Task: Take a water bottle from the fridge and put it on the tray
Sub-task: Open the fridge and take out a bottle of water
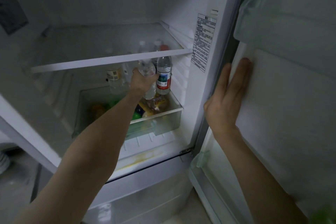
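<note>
The fridge [205, 85] stands open in front of me. My left hand [141, 81] reaches in under the glass shelf [109, 61] and is wrapped around a clear water bottle [148, 71], which is tilted and blurred. Just to its right stands a second water bottle [163, 75] with a red and green label, upright. My right hand [227, 96] lies flat with fingers together against the inner face of the open door [283, 114]. No tray is in view.
Further bottles [115, 78] stand at the left behind my arm. Below them a drawer [163, 120] holds yellow and green packets. Door bins [254, 11] jut from the door at upper right. A yellow stain marks the fridge floor.
</note>
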A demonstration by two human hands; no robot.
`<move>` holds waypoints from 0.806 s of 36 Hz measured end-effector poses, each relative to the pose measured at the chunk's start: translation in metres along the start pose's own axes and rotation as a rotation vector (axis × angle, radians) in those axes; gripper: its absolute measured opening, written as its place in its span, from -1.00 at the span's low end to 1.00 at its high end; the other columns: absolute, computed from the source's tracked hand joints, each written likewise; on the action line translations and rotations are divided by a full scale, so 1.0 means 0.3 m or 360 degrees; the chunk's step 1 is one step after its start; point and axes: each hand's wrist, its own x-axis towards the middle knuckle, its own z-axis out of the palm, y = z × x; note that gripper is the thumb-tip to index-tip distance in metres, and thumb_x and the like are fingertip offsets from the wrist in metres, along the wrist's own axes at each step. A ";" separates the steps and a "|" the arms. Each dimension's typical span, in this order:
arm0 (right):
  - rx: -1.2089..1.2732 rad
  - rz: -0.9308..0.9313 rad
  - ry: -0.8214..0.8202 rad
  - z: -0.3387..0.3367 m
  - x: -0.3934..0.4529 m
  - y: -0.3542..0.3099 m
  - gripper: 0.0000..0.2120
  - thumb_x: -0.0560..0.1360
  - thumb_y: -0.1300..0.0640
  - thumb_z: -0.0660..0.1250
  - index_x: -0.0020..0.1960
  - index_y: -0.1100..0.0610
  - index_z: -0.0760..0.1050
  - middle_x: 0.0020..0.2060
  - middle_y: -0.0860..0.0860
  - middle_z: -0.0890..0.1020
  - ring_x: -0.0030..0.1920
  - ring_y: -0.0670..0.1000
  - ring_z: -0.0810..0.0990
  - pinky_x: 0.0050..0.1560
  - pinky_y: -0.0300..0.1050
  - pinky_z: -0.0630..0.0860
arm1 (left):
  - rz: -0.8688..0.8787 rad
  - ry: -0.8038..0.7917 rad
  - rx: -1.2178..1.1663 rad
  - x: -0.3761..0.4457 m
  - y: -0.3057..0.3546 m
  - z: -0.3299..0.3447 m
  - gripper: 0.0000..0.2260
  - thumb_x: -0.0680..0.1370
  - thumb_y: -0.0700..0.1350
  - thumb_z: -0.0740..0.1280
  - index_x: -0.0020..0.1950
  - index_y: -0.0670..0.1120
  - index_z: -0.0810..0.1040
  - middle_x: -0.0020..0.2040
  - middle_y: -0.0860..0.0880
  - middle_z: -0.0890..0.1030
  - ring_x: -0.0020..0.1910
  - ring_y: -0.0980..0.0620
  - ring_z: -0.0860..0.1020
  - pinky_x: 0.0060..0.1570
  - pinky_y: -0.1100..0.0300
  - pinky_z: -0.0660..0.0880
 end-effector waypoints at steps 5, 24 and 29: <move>-0.0012 -0.0004 -0.0044 -0.012 -0.002 -0.008 -0.40 0.44 0.54 0.20 0.48 0.45 0.25 0.46 0.42 0.20 0.48 0.50 0.25 0.64 0.19 0.02 | 0.0151 -0.0019 -0.0104 -0.141 -0.034 -0.050 -0.40 0.38 0.06 0.62 0.33 0.13 0.42 0.06 0.24 0.54 0.14 0.07 0.56 0.13 0.16 0.46; 0.0518 0.0146 -0.0796 -0.267 -0.364 -0.268 -0.44 0.53 0.25 0.03 0.54 0.21 0.22 0.54 0.17 0.29 0.59 0.19 0.24 0.65 0.09 0.09 | 0.0238 0.0047 -0.0497 -0.931 -0.142 -0.500 -0.34 0.27 0.12 0.62 0.30 -0.01 0.51 0.05 0.13 0.71 0.04 0.20 0.71 0.07 0.29 0.63; 0.0852 0.0156 -0.2288 -0.496 -0.891 -0.477 -0.68 0.55 0.29 0.31 0.30 0.24 0.56 0.21 0.22 0.65 0.21 0.23 0.64 0.17 0.02 0.57 | 0.0054 0.0154 -0.0399 -1.227 -0.407 -0.648 -0.45 0.31 0.10 0.62 0.22 -0.01 0.54 0.02 0.07 0.73 0.02 0.13 0.72 0.10 0.14 0.63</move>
